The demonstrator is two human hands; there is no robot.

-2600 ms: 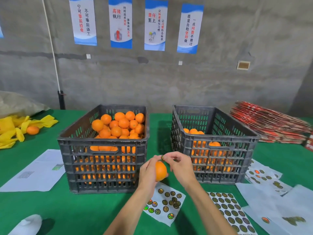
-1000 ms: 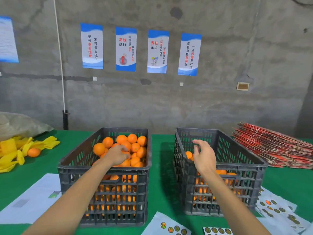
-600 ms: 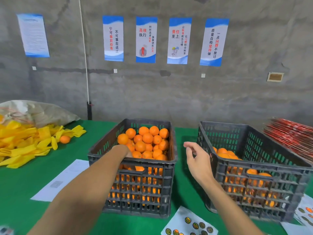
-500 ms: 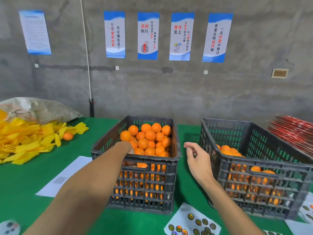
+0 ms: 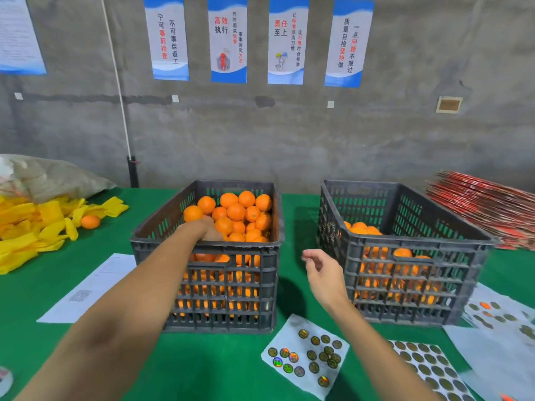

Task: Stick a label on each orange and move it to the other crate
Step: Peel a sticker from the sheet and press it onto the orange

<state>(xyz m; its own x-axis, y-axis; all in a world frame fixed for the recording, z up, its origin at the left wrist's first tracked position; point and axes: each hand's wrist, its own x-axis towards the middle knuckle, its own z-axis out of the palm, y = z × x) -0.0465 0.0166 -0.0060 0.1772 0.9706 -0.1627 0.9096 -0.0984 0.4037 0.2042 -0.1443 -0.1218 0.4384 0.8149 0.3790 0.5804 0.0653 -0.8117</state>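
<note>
The left grey crate (image 5: 202, 246) is heaped with oranges (image 5: 236, 211). My left hand (image 5: 210, 231) reaches over its front rim into the pile; its fingers are hidden among the fruit, so its hold cannot be seen. The right grey crate (image 5: 419, 241) holds a lower layer of oranges (image 5: 360, 227). My right hand (image 5: 321, 270) hovers between the two crates, fingers loosely curled and holding nothing. A sheet of round labels (image 5: 307, 354) lies on the green table in front of the crates, below the right hand.
A second label sheet (image 5: 428, 369) and more sheets (image 5: 498, 319) lie at the front right. Yellow wrappers (image 5: 26, 227) with a loose orange (image 5: 90, 221) sit at the left. A white paper (image 5: 89, 287) lies front left. Red flat packs (image 5: 486, 206) are stacked at the back right.
My right hand has drawn back from over the right crate and come down between the crates, holding nothing. My left hand has gone deeper into the left crate's oranges.
</note>
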